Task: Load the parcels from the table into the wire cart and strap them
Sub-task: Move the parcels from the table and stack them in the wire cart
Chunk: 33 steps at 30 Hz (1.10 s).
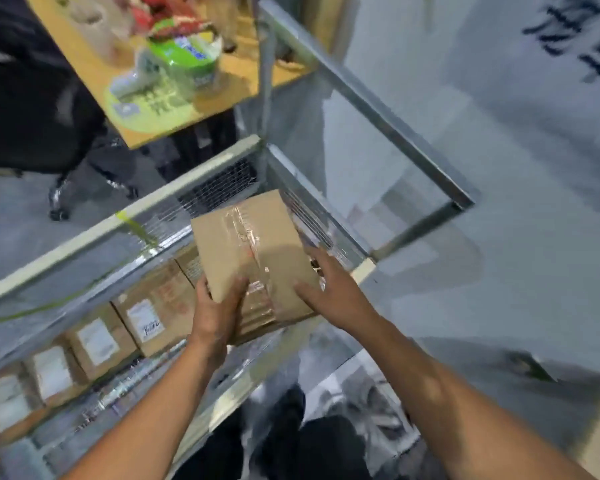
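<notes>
A brown cardboard parcel [248,244] sealed with clear tape hangs over the far right corner of the wire cart [125,220]. My left hand [219,306] grips its near left corner and my right hand [329,289] presses its near right edge. Below it, inside the cart, several brown parcels with white labels [142,317] stand in a row toward the left. The cart has a pale top rail and wire mesh walls.
A wooden table [94,81] with a green tape roll [187,60] and wrapped goods stands beyond the cart. A metal frame [378,112] juts out at the right. A black office chair [32,116] sits at the left. Grey floor lies to the right.
</notes>
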Tool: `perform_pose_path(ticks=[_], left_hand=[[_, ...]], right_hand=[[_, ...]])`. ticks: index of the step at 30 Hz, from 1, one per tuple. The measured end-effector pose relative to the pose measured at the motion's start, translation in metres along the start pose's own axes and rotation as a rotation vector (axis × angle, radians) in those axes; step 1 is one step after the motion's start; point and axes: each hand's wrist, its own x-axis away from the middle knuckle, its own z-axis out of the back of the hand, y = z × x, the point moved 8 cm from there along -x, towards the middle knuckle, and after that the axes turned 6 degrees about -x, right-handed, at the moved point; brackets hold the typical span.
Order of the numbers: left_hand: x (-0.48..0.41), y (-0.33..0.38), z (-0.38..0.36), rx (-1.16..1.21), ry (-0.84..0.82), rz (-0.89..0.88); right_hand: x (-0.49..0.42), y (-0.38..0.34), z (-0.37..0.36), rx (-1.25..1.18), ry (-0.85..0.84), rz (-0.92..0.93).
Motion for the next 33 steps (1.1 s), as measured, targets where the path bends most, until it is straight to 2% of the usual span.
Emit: perform_pose_path(ticks=[5,10,14,19,23,26,30,32,33], left_hand=[[-0.091,-0.082,-0.024,-0.085,0.041,-0.027],[-0.163,-0.171,-0.069,-0.081,-0.026,-0.011],[-0.199,-0.237,-0.101,-0.054,-0.055,0.088],[-0.235,-0.285,-0.121,-0.011,-0.029,0.165],[-0.253,-0.31,-0.139,-0.084,0.021,0.11],[-0.251,-0.332,-0.16,-0.085,-0.018,0.139],[-0.246,-0.371,-0.173,-0.033,-0.099,0.26],[-0.253,-0.382,-0.175,-0.023,-0.094,0.298],[-0.259,-0.384,-0.176,-0.017,-0.092,0.302]], right_hand=[[-0.138,0.081,-0.012,0.188,-0.106,-0.123],[-0.25,0.177,-0.033,0.175,-0.205,-0.349],[-0.293,0.243,-0.073,0.103,-0.335,-0.558],[-0.334,0.29,-0.107,0.097,-0.271,-0.491],[-0.355,0.321,-0.122,0.104,-0.252,-0.439],[-0.357,0.34,-0.118,0.165,-0.24,-0.494],[-0.352,0.366,-0.121,0.387,-0.379,-0.549],[-0.35,0.372,-0.13,0.384,-0.435,-0.589],[-0.353,0.373,-0.133,0.364,-0.413,-0.598]])
